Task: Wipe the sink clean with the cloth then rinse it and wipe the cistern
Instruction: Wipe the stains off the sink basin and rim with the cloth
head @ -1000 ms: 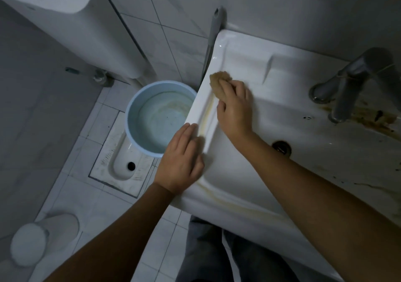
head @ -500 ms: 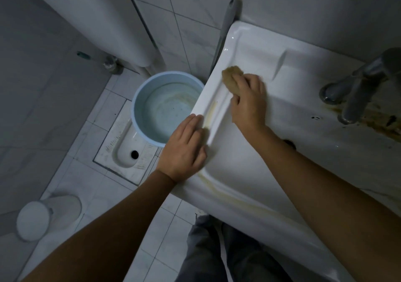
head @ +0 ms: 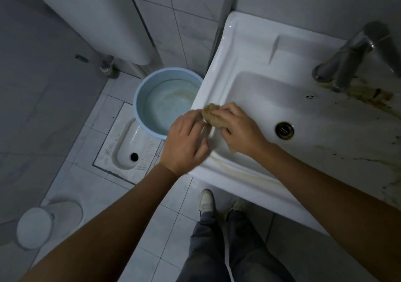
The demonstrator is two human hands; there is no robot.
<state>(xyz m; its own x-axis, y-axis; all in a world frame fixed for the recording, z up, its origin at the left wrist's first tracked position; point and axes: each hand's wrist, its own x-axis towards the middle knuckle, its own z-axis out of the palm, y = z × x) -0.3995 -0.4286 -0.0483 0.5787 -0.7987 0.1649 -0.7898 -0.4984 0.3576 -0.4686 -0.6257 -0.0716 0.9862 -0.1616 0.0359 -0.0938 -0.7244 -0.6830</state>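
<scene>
A white sink (head: 256, 49) fills the right half of the view, with yellow-brown stains along its near rim and around the tap. My right hand (head: 238, 129) grips a bunched tan cloth (head: 213, 115) over the sink's left rim. My left hand (head: 186, 142) rests on that rim right beside the cloth, fingertips touching it; it is blurred. The white cistern (head: 95, 19) hangs on the wall at upper left.
A blue basin (head: 142, 99) holding water stands on the floor left of the sink, above a squat toilet pan (head: 125, 149). A metal tap (head: 351, 58) rises at the sink's back right. The drain (head: 284, 130) lies mid-bowl. A white bin (head: 36, 227) stands lower left. My shoes (head: 207, 199) stand below the sink.
My right hand has drawn the cloth back along the left rim toward me, ending beside my left hand. My left hand has shifted slightly to meet it. The view has pulled back.
</scene>
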